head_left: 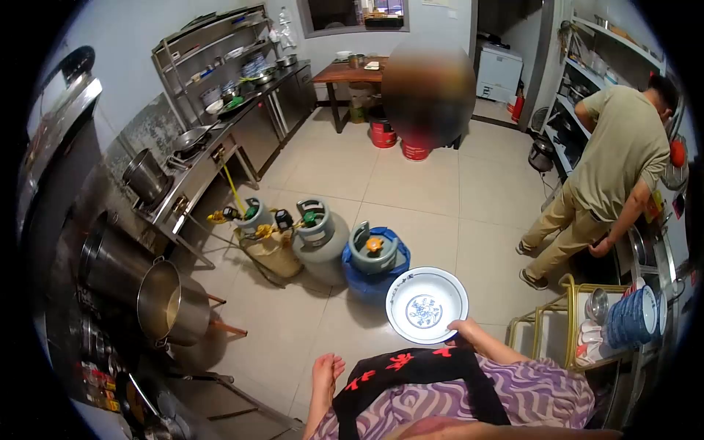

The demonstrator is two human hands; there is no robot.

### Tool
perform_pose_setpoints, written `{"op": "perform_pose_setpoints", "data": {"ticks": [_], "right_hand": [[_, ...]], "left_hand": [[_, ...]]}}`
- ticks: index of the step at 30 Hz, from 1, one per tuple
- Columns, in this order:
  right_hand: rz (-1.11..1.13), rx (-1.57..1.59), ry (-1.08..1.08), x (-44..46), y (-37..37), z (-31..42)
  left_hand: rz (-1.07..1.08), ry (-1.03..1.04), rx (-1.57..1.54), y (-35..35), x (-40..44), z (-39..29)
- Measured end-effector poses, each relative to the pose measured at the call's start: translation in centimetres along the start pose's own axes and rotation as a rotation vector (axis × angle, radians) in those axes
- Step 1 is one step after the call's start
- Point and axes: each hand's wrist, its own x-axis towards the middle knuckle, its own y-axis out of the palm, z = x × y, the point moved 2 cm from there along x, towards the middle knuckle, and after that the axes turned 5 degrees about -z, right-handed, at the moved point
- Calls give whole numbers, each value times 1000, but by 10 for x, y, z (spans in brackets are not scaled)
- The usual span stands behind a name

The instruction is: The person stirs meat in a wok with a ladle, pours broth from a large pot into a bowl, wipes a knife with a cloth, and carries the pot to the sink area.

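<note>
A white bowl [427, 305] with a blue pattern inside and a blue rim is held out in front of my body. My right hand [463, 332] grips its lower right edge, thumb over the rim; the other fingers are under it. To the left, apart from the bowl, my left hand [328, 369] is raised with its fingers curled loosely, and nothing shows in it. Just beyond the bowl stands a gas cylinder [372, 253] in a blue bag. A black apron [403, 370] with red characters covers my front.
More gas cylinders [320, 235] and a large steel pot [172, 302] stand to the left. A person [616, 154] bends by the right shelves. A gold-framed cart [570, 323] holds stacked blue bowls [632, 317]. A wooden table [350, 72] is at the back.
</note>
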Motion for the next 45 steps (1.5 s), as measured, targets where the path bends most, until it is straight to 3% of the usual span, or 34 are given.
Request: {"op": "perform_pose_setpoints", "data": {"ticks": [4, 15, 17, 19, 24, 29, 32, 35, 43, 45], "right_hand": [[23, 125, 6, 36, -62, 37], [46, 266, -2, 154, -134, 152], [-2, 171, -40, 167, -158, 174], [-112, 321, -165, 165, -154, 217], [-215, 286, -215, 225, -187, 291], [-198, 188, -79, 333, -247, 356], [-165, 51, -99, 382, -252, 421], [-123, 96, -105, 450, -246, 483], [187, -142, -132, 595, -96, 653], [233, -142, -127, 617, -43, 691]], "left_hand": [[36, -7, 114, 99, 41, -22], [0, 38, 105, 252, 194, -81], [53, 78, 127, 312, 212, -104], [164, 104, 172, 378, 244, -122], [403, 207, 190, 553, 307, -174], [383, 269, 172, 650, 381, -207], [296, 217, 259, 658, 430, -205], [61, 119, 186, 633, 454, -193], [-304, -106, -140, 510, 492, -177], [-443, -132, -177, 512, 494, -219]]}}
